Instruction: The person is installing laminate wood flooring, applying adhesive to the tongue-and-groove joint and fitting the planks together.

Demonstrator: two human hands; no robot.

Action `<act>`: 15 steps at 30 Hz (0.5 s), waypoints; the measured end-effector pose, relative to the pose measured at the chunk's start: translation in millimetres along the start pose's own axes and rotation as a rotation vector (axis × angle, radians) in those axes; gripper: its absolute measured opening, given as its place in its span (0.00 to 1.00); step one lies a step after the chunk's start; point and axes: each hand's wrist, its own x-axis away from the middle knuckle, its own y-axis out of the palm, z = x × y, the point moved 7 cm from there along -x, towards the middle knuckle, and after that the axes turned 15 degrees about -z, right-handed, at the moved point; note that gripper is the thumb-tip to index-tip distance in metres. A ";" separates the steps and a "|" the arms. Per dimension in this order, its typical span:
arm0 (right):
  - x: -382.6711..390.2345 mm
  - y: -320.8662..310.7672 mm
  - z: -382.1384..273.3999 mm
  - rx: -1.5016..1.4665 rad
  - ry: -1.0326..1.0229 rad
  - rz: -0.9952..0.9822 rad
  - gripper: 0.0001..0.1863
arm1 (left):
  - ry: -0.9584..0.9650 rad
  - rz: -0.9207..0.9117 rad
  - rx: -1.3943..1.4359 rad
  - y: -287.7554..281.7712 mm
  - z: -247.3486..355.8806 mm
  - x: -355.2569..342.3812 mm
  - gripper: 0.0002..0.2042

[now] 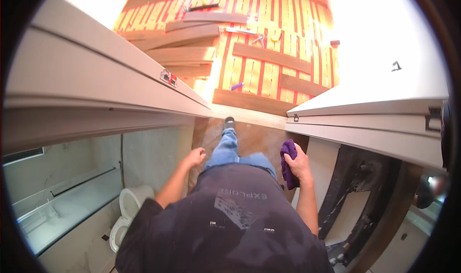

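My right hand (298,163) grips a bunched purple cloth (289,173) beside my right thigh. Near my left thigh, my left hand (194,156) hangs with loosely curled fingers and nothing visible in it. One foot in a dark shoe (228,123) reaches toward the pale threshold (249,113). Past it, wooden planks (271,56) lie loose or piled on orange-and-red striped underlay (249,73). On these are a purple-handled tool (237,86), metal tools (259,38), a small yellow object (275,35) and a long black bar (201,7).
Pale panelled walls or door frames (81,71) flank me left and right. At lower left is a bathroom with a toilet (130,201) and a glass panel (72,206). At lower right stands a dark, scuffed frame (338,201).
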 end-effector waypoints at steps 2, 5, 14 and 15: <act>-13.6 -14.2 20.2 0.054 0.092 0.045 0.34 | -0.041 -0.142 -0.153 -20.5 26.5 -36.5 0.22; -36.9 -28.5 46.9 -0.026 0.179 0.023 0.34 | -0.011 -0.131 -0.088 -60.2 68.9 -64.3 0.21; -152.5 -87.9 73.3 0.142 0.207 -0.255 0.37 | -0.115 0.203 0.438 -116.0 87.2 -134.9 0.18; -169.6 -103.1 74.4 0.149 0.194 -0.261 0.37 | -0.155 0.243 0.489 -114.1 81.4 -134.2 0.18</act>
